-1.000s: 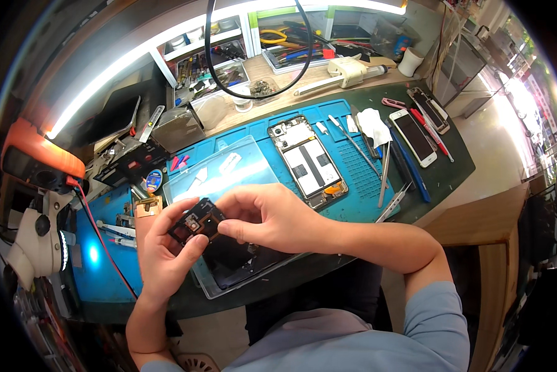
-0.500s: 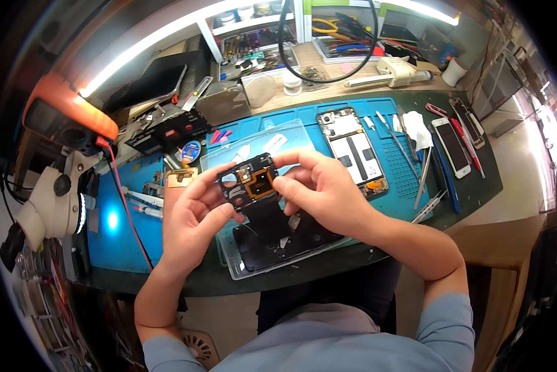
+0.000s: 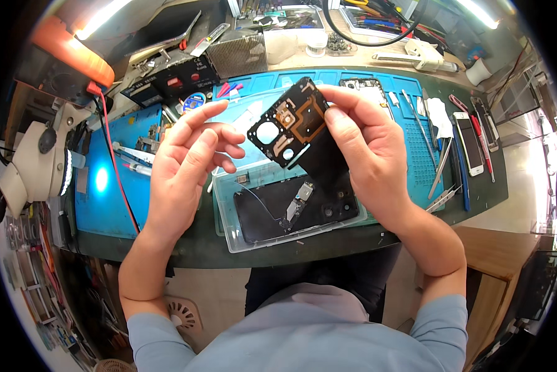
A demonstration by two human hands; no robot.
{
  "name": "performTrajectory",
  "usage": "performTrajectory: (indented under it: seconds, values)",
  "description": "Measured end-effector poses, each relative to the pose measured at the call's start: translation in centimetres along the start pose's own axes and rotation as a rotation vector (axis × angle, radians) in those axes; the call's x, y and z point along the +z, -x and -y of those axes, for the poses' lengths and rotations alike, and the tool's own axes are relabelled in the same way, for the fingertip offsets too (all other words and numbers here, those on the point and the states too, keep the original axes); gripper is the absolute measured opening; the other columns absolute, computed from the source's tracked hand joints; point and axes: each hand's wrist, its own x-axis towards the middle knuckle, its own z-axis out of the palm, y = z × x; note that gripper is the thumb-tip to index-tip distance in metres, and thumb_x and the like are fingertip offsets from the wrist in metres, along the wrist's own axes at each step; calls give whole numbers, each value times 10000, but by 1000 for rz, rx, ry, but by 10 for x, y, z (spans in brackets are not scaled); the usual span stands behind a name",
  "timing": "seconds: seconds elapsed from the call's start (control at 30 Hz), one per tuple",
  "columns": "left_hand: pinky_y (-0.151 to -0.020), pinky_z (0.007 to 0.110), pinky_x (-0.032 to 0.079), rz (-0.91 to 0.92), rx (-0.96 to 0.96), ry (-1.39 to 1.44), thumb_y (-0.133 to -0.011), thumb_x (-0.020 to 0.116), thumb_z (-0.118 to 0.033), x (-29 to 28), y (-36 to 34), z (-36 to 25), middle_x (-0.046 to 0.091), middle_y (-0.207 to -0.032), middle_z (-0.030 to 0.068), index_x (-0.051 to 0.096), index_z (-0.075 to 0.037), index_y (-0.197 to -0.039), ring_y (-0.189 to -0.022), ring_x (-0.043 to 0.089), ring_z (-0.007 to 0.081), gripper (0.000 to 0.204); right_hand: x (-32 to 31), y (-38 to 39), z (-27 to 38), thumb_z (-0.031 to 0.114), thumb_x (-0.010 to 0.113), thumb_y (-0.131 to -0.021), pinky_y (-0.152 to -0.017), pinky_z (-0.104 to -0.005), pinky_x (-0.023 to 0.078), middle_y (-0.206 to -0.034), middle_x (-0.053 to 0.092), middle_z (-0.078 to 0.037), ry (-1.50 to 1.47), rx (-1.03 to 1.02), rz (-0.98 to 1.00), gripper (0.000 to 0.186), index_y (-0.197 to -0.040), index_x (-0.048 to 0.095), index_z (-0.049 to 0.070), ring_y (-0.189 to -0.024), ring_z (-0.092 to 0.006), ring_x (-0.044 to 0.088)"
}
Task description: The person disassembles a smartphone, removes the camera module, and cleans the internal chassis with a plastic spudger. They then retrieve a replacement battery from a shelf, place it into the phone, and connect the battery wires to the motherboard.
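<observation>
My right hand point(image 3: 368, 149) pinches the right edge of a black phone inner cover point(image 3: 294, 121), which has a large camera hole and a copper-coloured coil track. A black flexible sheet hangs from its lower side. My left hand point(image 3: 188, 158) is just left of the cover, apart from it, fingers loosely curled and spread with nothing in them. Below lies a clear plastic tray point(image 3: 229, 229) with a black phone back panel point(image 3: 260, 214) in it. On that panel rest a small metal-and-black phone part point(image 3: 298, 203) and a thin cable.
A disassembled phone point(image 3: 365, 90) lies on the blue mat behind my right hand. Tweezers point(image 3: 442, 198), a white phone point(image 3: 467, 142) and pry tools are at the right. An orange multimeter point(image 3: 74, 53) with a red lead point(image 3: 114, 167) stands at the left, near a microscope point(image 3: 43, 149).
My left hand has let go of the inner cover and moved away to the left. The right hand has raised the cover and tilted it. The view has shifted, uncovering more of the tray.
</observation>
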Motion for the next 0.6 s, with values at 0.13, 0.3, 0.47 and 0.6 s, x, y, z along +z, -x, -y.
performTrajectory:
  seconds: [0.13,0.3,0.47,0.6]
  values:
    - [-778,277,488,-2,-15,-20,-1056,476,-183,3,2,0,629,-1070,60,451,25,-1429,-939,621,139,428,1,1,-4,119,560,-1021,-797,-223,521,-991,720,-50,18,-7,-16,249,-1211,634,-24,-895,-67,640]
    - [-788,286,517,-4,3,6,-1056,478,-154,1,2,1,653,-1087,129,443,31,-1411,-942,633,157,402,1,0,-2,127,569,-1022,-795,-221,525,-991,724,-56,-13,12,-23,252,-1209,637,-28,-899,-71,645]
    - [-786,284,527,30,8,-50,-1038,532,-198,2,3,0,643,-1123,130,414,36,-1448,-952,643,163,487,4,0,0,121,587,-1013,-765,-221,532,-971,726,-56,-25,50,-2,239,-1197,643,-22,-869,-65,649]
    - [-801,286,537,72,22,-77,-998,620,-246,6,4,2,634,-1160,141,392,43,-1470,-970,654,180,599,3,0,1,113,605,-1003,-750,-221,533,-966,730,-57,-53,50,13,225,-1184,651,-12,-861,-62,656]
